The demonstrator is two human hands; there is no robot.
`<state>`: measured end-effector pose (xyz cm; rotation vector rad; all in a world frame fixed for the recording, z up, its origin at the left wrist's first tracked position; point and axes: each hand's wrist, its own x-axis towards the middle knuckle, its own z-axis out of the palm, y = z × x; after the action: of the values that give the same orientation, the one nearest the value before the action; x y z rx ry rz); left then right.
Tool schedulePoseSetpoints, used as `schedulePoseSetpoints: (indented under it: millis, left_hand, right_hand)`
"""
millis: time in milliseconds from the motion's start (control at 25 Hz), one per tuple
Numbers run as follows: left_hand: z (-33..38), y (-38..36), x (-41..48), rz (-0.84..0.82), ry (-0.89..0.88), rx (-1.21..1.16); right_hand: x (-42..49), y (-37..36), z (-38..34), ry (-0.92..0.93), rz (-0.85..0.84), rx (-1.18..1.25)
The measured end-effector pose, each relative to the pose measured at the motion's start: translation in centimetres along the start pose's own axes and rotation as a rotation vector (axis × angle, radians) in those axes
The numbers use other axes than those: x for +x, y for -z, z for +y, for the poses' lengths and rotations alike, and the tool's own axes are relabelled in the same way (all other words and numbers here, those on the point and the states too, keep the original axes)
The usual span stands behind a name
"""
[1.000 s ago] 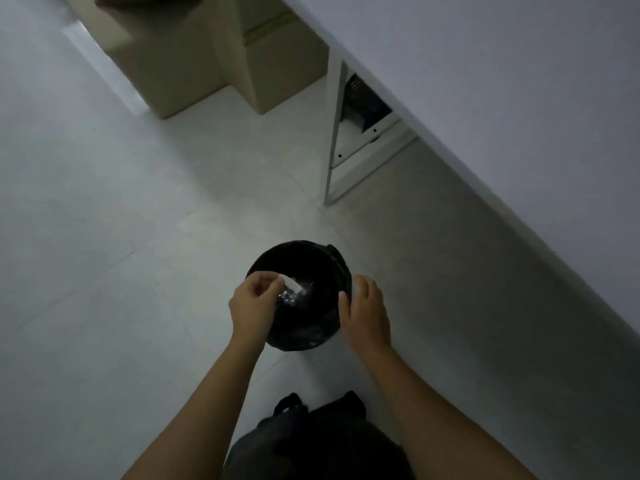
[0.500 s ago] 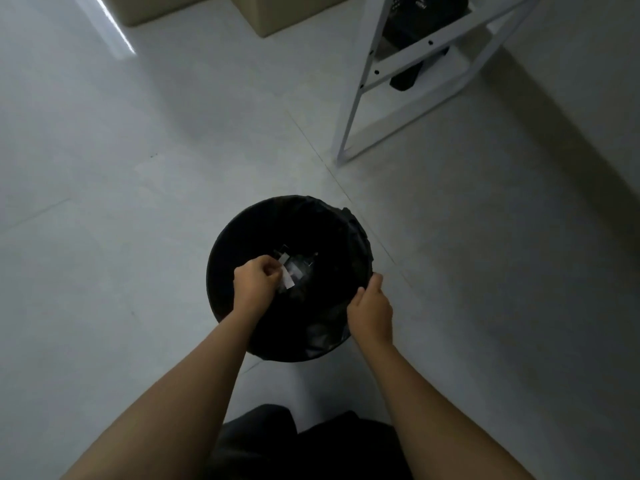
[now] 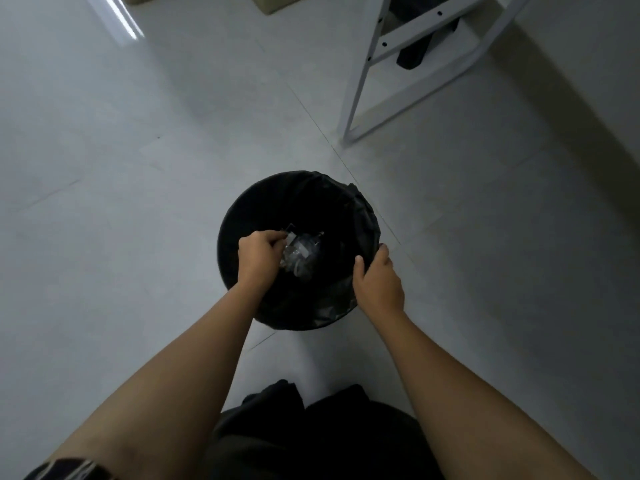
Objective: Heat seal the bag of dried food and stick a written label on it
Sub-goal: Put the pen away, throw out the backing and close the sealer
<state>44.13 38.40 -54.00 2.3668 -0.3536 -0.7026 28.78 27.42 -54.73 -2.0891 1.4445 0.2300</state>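
Fingers [image 3: 275, 237] pinch a white scrap [image 3: 292, 238], left hand [image 3: 259, 258] now low over the bin [image 3: 242, 209] the right hand [image 3: 379, 282] grips: ready to drop.

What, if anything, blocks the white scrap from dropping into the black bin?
Nothing visible. The left hand pinches the small white scrap over the open mouth of the round black lined bin; the right hand only grips the rim.

Left hand [image 3: 258, 254] fingers pinched together, right hand [image 3: 379, 284] curled, thumb spread.
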Motion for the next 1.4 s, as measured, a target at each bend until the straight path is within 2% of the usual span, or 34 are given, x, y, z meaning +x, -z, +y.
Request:
schedulePoseSetpoints:
  millis: [160,320,480,640,720,880,1120,1240,1400]
  left_hand:
    - [5.4,7.1,-4.5,0.028,-0.04,0.007]
    - [16.2,16.8,-12.3,0.042,-0.104,-0.037]
    - [27.5,24.6,-20.4,0.033,-0.227,-0.084]
    - [39.9,27.0,-25.9,-0.044,-0.514,-0.14]
    - [44.9,25.6,-27.2,-0.111,-0.616,-0.137]
    - [55.4,19.4,-32.3,-0.296,-0.878,-0.103]
    - [68.0,5.4,-42.6,-0.516,-1.172,-0.086]
    - [72.9,-3.2,-47.7,-0.583,-1.221,-0.043]
    - [77.3,-11.3,-52.7,-0.653,-1.188,-0.004]
  right_hand:
    - [-4.9,7.0,-4.7,0.056,-0.037,-0.029]
    - [-13.9,19.9,-12.2,0.217,-0.032,0.119]
    - [-21.9,33.2,-15.1,0.243,0.128,0.239]
    - [-25.6,44.8,-13.6,0.186,0.34,0.327]
    - [-25.8,49.3,-11.5,0.127,0.476,0.363]
    - [-26.6,58.0,-2.3,-0.076,0.751,0.348]
    - [-28.4,67.2,14.9,-0.346,0.994,0.392]
    - [-29.3,70.5,24.7,-0.464,1.076,0.389]
    - [-30.2,73.5,35.2,-0.603,1.148,0.306]
